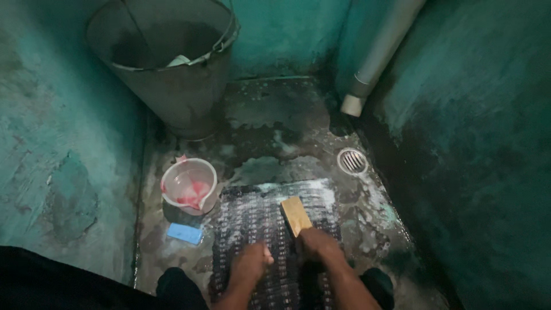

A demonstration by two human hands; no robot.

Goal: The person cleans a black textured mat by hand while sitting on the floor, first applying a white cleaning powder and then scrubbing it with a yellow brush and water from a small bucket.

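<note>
1. In the head view we look down at a wet concrete floor [275,109] in a narrow corner with green walls [51,115]. A dark patterned cloth [258,221] lies flat on the floor, and white soap foam covers its far edge.
2. Our right hand [317,244] is closed around the near end of a yellowish wooden scrubbing brush [295,215]. The brush rests on the cloth, to the right of its middle and near the foamy edge.
3. Our left hand [252,264] presses down on the cloth just beside the right hand. The fingers look curled, like a loose fist, but we cannot tell if they pinch the fabric.
4. To the left of the cloth stands a pink plastic mug [189,185], and a blue soap bar [185,233] lies on the floor just beside it. A big metal bucket [166,63] stands in the far left corner. A floor drain [352,161] and a grey pipe [376,54] are on the right.
5. We judge some risks. The floor is wet and soapy, so a foot or knee can slip. If the left hand presses too lightly, the cloth can bunch under the brush. The wet brush can also slide out of the grip.
</note>
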